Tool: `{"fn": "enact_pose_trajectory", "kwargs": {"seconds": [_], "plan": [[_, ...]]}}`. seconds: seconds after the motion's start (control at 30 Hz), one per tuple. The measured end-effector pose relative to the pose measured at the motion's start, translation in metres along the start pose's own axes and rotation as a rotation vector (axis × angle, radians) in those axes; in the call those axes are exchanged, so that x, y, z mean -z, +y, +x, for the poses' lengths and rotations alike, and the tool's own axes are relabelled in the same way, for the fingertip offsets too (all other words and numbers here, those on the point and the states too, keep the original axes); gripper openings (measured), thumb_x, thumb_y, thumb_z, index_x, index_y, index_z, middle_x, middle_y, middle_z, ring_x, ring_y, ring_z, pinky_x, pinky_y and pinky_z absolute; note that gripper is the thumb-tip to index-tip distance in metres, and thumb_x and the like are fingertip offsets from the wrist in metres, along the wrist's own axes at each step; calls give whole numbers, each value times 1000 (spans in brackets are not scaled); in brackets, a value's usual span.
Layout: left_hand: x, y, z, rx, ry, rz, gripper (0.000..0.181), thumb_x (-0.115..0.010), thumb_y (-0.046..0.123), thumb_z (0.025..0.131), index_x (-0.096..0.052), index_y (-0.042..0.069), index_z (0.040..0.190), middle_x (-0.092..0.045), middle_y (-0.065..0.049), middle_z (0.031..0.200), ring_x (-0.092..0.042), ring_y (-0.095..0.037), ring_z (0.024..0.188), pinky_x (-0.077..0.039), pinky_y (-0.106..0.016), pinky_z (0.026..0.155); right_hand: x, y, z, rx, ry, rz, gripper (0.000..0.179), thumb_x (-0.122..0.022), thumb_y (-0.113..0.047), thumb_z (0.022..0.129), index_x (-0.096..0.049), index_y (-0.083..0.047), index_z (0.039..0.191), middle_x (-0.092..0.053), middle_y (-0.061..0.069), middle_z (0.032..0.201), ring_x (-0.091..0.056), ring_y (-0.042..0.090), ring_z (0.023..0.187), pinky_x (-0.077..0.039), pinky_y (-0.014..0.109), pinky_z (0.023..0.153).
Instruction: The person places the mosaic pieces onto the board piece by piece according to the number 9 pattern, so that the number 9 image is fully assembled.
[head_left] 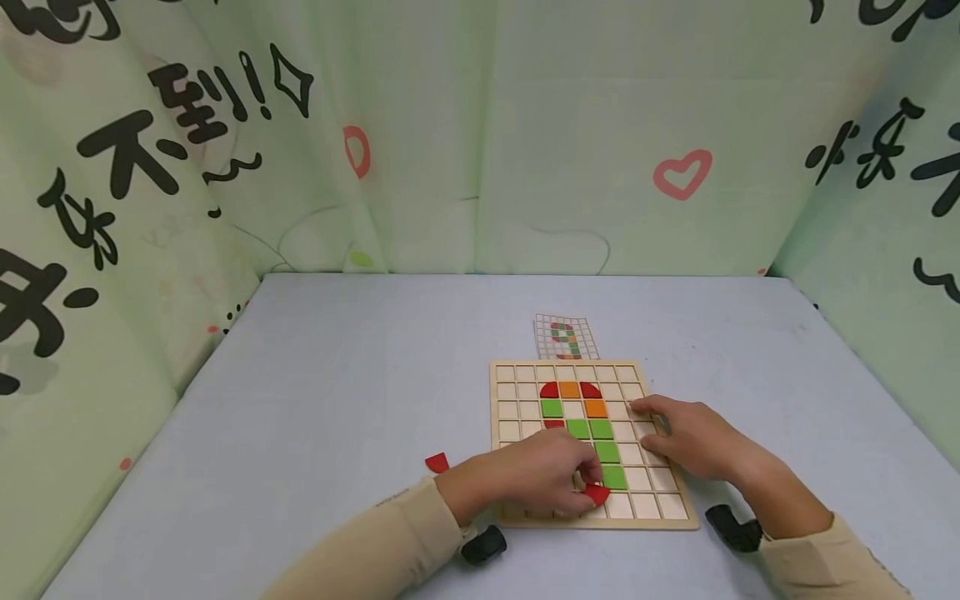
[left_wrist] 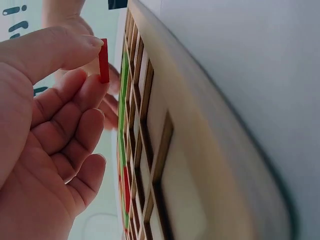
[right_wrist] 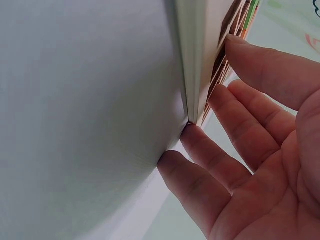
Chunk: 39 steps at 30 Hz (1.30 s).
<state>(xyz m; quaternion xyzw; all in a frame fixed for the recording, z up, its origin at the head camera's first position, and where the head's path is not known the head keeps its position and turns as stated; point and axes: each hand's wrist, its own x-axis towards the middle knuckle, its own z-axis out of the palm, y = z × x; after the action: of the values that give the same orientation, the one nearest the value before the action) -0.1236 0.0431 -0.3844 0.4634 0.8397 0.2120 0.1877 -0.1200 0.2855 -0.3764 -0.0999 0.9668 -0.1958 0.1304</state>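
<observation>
My left hand point(head_left: 543, 473) pinches a red quarter-round tile point(head_left: 597, 494) between thumb and index finger, close over the lower part of a wooden grid board point(head_left: 693, 523). The left wrist view shows this red tile point(left_wrist: 104, 61) edge-on at the fingertips. On the board, green tiles point(head_left: 607, 452), orange tiles point(head_left: 569, 390) and red rounded tiles point(head_left: 591, 390) form a curved figure with a column running down. My right hand point(head_left: 693, 437) rests on the board's right edge with fingers spread; in the right wrist view its fingertips point(right_wrist: 172, 159) touch the table beside the frame.
A printed pattern card point(head_left: 566, 327) lies behind the board, partly covered by it. Another red tile point(head_left: 437, 462) lies on the white table point(head_left: 360, 400) left of the board, by the left wrist. Green printed curtains point(head_left: 570, 150) enclose the table's back and sides.
</observation>
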Motion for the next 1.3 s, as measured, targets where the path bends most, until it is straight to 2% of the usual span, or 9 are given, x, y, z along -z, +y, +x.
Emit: {"fn": "enact_pose_trajectory", "kwargs": {"seconds": [0.23,0.5,0.97,1.3], "plan": [[-4,5,5,-26,5,73,17,-75,26,90,-72,18,105,-60,18,88,-49,2,84,-38,-8,75,-1,-1,0,-2,3,6,51,-70,-18,91,-56,0,137,-56,27,135,-48,50,126,-40,64,98],[-8,8,9,-5,-2,112,15,-74,27,90,-73,21,103,-58,19,84,-48,1,85,-37,-10,77,-1,1,-1,7,10,3,50,-70,-18,91,-56,0,136,-57,27,134,-48,50,125,-40,64,97],[-11,12,13,-2,-10,134,12,-74,28,91,-72,21,101,-56,18,81,-48,1,78,-37,-10,71,-1,2,0,13,16,-1,50,-70,-18,91,-57,0,136,-57,26,133,-50,49,124,-41,63,96],[-13,14,14,-23,28,231,10,-75,30,90,-71,24,97,-55,19,79,-47,0,78,-36,-14,70,-1,2,-1,21,18,-2,50,-70,-18,91,-57,0,136,-58,26,133,-50,49,124,-41,63,97]]}}
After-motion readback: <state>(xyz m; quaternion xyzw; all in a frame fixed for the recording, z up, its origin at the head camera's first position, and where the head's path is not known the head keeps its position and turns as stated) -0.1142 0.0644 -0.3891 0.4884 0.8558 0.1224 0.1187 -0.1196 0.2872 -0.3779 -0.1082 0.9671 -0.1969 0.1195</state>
